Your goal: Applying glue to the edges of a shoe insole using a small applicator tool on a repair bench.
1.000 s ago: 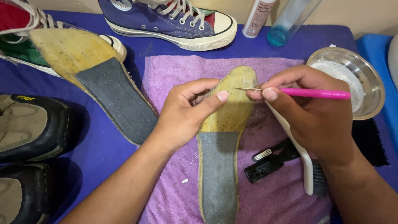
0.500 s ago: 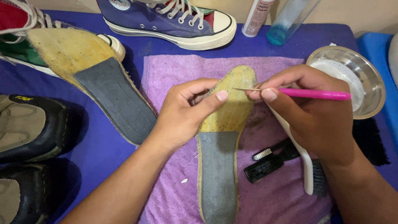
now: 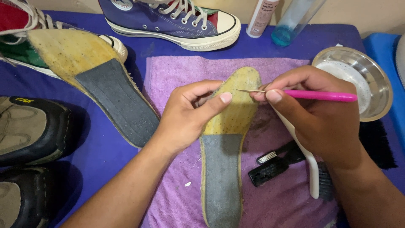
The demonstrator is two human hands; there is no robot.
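Observation:
A yellow and grey shoe insole lies lengthwise on a purple towel. My left hand grips its left edge, thumb pressed on the yellow front part. My right hand holds a thin pink-handled pick, its metal tip touching the yellow part near the toe. A second insole of the same kind lies to the left on the blue cloth.
A blue high-top sneaker lies at the back, a red and green one at the far left. Black shoes sit at left. A metal bowl stands right. Two bottles stand behind. Brushes lie under my right hand.

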